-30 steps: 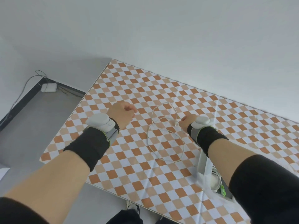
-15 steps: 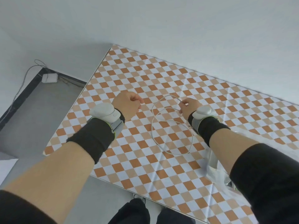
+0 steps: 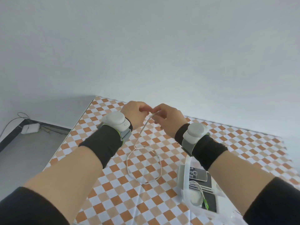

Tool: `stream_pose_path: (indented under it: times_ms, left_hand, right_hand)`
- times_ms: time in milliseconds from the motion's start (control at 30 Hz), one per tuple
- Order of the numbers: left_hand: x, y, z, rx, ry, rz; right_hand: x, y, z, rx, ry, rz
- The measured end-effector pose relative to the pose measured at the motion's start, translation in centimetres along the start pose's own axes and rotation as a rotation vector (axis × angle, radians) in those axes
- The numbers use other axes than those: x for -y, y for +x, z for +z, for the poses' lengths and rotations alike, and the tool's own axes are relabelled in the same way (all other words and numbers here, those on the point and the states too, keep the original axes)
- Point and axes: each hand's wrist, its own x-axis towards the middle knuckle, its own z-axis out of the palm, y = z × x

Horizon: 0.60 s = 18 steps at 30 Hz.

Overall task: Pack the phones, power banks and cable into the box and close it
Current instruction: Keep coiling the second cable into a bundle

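Observation:
A thin white cable [image 3: 159, 161] hangs in a loop from my two hands down to the checkered table [image 3: 100, 184]. My left hand [image 3: 135, 113] and my right hand [image 3: 168, 119] meet above the table's far edge, both pinching the cable's top end between thumb and fingers. At the lower right a clear plastic box [image 3: 183, 194] holds a keypad phone [image 3: 197, 174], a dark flat device [image 3: 209, 198] and a round white item with a white cord [image 3: 195, 198]. My right forearm hides part of the box.
The table's left edge drops to a grey floor [image 3: 24, 156], where a white adapter [image 3: 30, 128] with wires lies by a black strip. A plain pale wall fills the upper half of the view.
Both hands rose and came together, lifting the cable's ends so the loop now hangs. The view tilted up, and the box contents came into sight.

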Motion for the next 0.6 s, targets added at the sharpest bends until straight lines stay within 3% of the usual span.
stream_pose_path:
  times_ms: [267, 600]
  left_hand:
    - [-8.5, 0.1, -2.1, 0.002, -0.111, 0.276]
    - [-15.6, 0.9, -4.4, -0.231, 0.252, 0.475]
  right_hand:
    - [6.1, -0.5, -8.6, -0.093, 0.208, -0.078]
    - [9.8, -1.1, -15.0, -0.145, 0.173, -0.139]
